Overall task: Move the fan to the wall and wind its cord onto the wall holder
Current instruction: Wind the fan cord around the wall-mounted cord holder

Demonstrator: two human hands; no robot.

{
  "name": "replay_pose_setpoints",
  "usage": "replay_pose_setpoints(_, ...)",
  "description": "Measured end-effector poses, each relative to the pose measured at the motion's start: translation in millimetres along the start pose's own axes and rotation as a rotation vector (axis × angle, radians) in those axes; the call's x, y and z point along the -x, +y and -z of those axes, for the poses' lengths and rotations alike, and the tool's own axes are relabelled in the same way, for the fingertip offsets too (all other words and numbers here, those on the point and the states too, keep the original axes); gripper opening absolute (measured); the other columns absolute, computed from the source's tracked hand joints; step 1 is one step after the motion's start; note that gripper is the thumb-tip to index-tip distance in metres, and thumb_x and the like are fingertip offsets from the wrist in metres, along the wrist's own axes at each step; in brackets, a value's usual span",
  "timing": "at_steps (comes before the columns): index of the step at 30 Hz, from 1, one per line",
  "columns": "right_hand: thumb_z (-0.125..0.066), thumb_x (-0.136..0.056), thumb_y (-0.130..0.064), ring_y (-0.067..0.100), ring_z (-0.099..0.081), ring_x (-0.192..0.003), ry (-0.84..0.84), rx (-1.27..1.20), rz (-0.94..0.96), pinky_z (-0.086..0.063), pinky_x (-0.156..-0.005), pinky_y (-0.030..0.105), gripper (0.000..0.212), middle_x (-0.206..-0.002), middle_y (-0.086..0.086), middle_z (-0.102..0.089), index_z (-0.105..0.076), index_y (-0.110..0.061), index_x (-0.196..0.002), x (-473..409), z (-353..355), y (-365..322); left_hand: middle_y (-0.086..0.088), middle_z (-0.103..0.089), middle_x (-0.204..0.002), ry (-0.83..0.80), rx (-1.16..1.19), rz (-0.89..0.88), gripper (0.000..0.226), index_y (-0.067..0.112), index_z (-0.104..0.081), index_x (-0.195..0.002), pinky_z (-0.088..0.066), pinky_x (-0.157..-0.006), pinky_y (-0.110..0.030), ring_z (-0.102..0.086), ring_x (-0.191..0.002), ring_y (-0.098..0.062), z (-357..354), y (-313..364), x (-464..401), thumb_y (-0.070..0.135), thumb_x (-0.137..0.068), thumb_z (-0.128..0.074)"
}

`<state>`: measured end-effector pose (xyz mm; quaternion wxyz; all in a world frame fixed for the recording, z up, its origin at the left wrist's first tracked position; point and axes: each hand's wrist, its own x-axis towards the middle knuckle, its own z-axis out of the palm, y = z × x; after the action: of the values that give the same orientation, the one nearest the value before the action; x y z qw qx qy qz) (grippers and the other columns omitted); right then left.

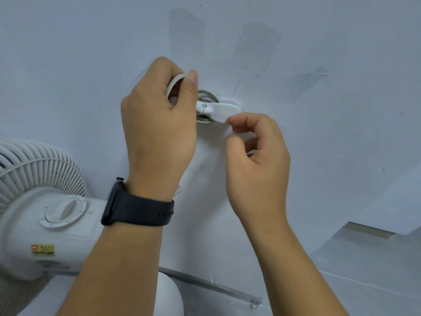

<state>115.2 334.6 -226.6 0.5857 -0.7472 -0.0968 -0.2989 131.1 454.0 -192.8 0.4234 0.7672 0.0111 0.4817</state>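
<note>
A white fan stands at the lower left, close to the pale wall, its grille and round knob facing me. On the wall sits a white cord holder with several turns of white cord wound behind its flat front plate. My left hand grips a loop of that cord just left of the holder, thumb up beside it. My right hand hovers just below the holder's right tip, fingers curled with index and thumb near the plate; nothing shows in them.
The wall fills most of the view and bears faded tape marks. A grey baseboard strip runs along the floor below. A light-coloured ledge or step shows at the lower right. A dark watch is on my left wrist.
</note>
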Motion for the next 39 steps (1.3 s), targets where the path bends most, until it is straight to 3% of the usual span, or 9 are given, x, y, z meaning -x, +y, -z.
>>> replay_pose_setpoints(10, -0.067, -0.091, -0.014, 0.013, -0.061, -0.085, -0.096, -0.062, -0.023, -0.047, -0.072, 0.016, 0.022, -0.103, -0.013, -0.063, -0.070, -0.031, -0.105, 0.3, -2.3, -3.5, 0.011, -0.071, -0.070, 0.018, 0.011, 0.024, 0.034, 0.016, -0.070, -0.079, -0.052, -0.065, -0.037, -0.067, -0.068, -0.016, 7.3, 15.8, 9.4, 0.045, -0.097, -0.066)
replay_pose_setpoints(14, -0.072, -0.094, -0.026, 0.010, -0.061, -0.097, -0.145, -0.063, 0.006, -0.052, -0.081, 0.020, 0.015, -0.106, -0.010, -0.060, -0.073, -0.031, -0.108, 0.2, -2.3, -3.0, 0.013, -0.065, -0.062, -0.036, 0.061, 0.026, 0.035, 0.009, -0.059, -0.068, -0.055, -0.068, -0.039, -0.075, -0.083, -0.015, 6.4, 14.5, 12.6, 0.029, -0.097, -0.061)
replay_pose_setpoints(16, -0.072, -0.094, -0.030, 0.008, -0.060, -0.097, -0.179, -0.051, 0.027, -0.052, -0.079, 0.020, 0.014, -0.105, -0.010, -0.056, -0.074, -0.031, -0.108, 0.8, -2.2, -1.2, 0.016, -0.061, -0.059, -0.091, 0.119, 0.028, 0.033, 0.008, -0.056, -0.066, -0.058, -0.072, -0.034, -0.075, -0.096, -0.001, 5.7, 15.0, 13.0, 0.024, -0.096, -0.060)
replay_pose_setpoints(21, -0.050, -0.100, -0.023, 0.007, -0.059, -0.103, -0.230, -0.236, -0.077, -0.051, -0.089, 0.024, 0.026, -0.112, 0.001, -0.054, -0.075, -0.025, -0.104, 0.9, -1.7, -0.3, 0.017, -0.077, -0.110, -0.175, 0.047, 0.028, 0.027, 0.016, -0.067, -0.082, -0.055, -0.088, -0.026, -0.069, -0.106, 0.008, 5.7, 16.4, 15.2, 0.037, -0.099, -0.062)
replay_pose_setpoints(24, -0.051, -0.096, -0.027, 0.015, -0.062, -0.101, -0.234, -0.330, -0.103, -0.053, -0.091, 0.033, 0.023, -0.111, 0.005, -0.057, -0.073, -0.023, -0.099, 1.1, 1.7, 0.4, 0.028, -0.069, -0.114, -0.206, -0.002, 0.047, 0.023, 0.022, -0.069, -0.091, -0.049, -0.086, -0.019, -0.063, -0.101, 0.010, 7.5, 18.3, 17.1, 0.042, -0.101, -0.060)
replay_pose_setpoints(27, -0.060, -0.100, -0.027, 0.012, -0.062, -0.091, -0.180, -0.287, -0.064, -0.054, -0.087, 0.031, 0.014, -0.103, 0.002, -0.059, -0.071, -0.019, -0.095, 1.4, 0.3, 2.9, 0.036, -0.063, -0.105, -0.240, -0.016, 0.051, 0.020, 0.028, -0.071, -0.098, -0.045, -0.085, -0.013, -0.060, -0.088, 0.018, 7.8, 19.6, 18.0, 0.046, -0.099, -0.062)
replay_pose_setpoints(31, -0.057, -0.106, -0.027, 0.021, -0.068, -0.092, -0.083, -0.224, -0.080, -0.058, -0.084, 0.046, 0.016, -0.102, 0.004, -0.069, -0.068, -0.018, -0.098, 0.2, -2.8, 6.2, 0.026, -0.070, -0.124, -0.227, -0.004, 0.051, 0.019, 0.029, -0.072, -0.094, -0.043, -0.083, -0.005, -0.058, -0.092, 0.025, 8.2, 17.1, 18.3, 0.048, -0.094, -0.068)
replay_pose_setpoints(35, -0.065, -0.102, -0.027, 0.005, -0.060, -0.066, 0.078, -0.200, -0.111, -0.052, -0.063, 0.024, 0.014, -0.074, -0.010, -0.066, -0.070, -0.021, -0.090, -7.7, 1.5, 4.6, 0.010, -0.077, -0.113, -0.169, 0.192, 0.072, 0.010, 0.022, -0.069, -0.095, -0.056, -0.098, -0.030, -0.067, -0.114, 0.007, 7.0, 10.1, 18.1, 0.031, -0.094, -0.070)
replay_pose_setpoints(39, -0.074, -0.095, -0.027, 0.003, -0.056, -0.065, 0.257, -0.072, 0.054, -0.045, -0.064, 0.018, 0.010, -0.075, -0.012, -0.067, -0.071, -0.022, -0.087, -17.6, 11.6, 5.6, 0.006, -0.074, -0.107, -0.001, 0.264, 0.089, 0.014, 0.012, -0.068, -0.107, -0.057, -0.096, -0.029, -0.072, -0.104, -0.007, 0.9, 5.6, 25.1, 0.013, -0.093, -0.069)
